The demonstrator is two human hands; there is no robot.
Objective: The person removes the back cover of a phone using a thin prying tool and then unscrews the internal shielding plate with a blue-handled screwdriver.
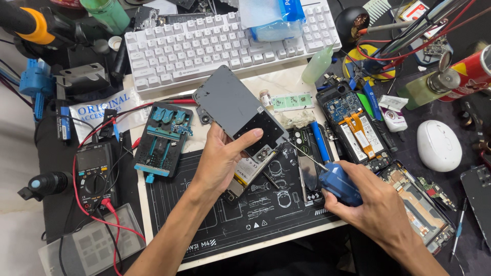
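While the opened phone (pixel 240 128) is propped at a tilt above the black work mat (pixel 225 225), it is clamped only by the left hand (pixel 221 161), thumb pressed across its dark inner plate and fingers curled behind. A slip could be caused by that one-sided hold, and the slim shaft could then skid off the screw area and scratch the plate or nearby parts. The right hand (pixel 368 202) is closed around the blue handle of a precision screwdriver (pixel 335 185), whose tip is aimed up and to the left, towards the phone's lower edge just beside the left thumb. Both forearms are brought in from below, wrists slightly raised. Beyond the right hand another disassembled phone (pixel 355 128) is laid, and beyond the left hand a white keyboard (pixel 204 46).
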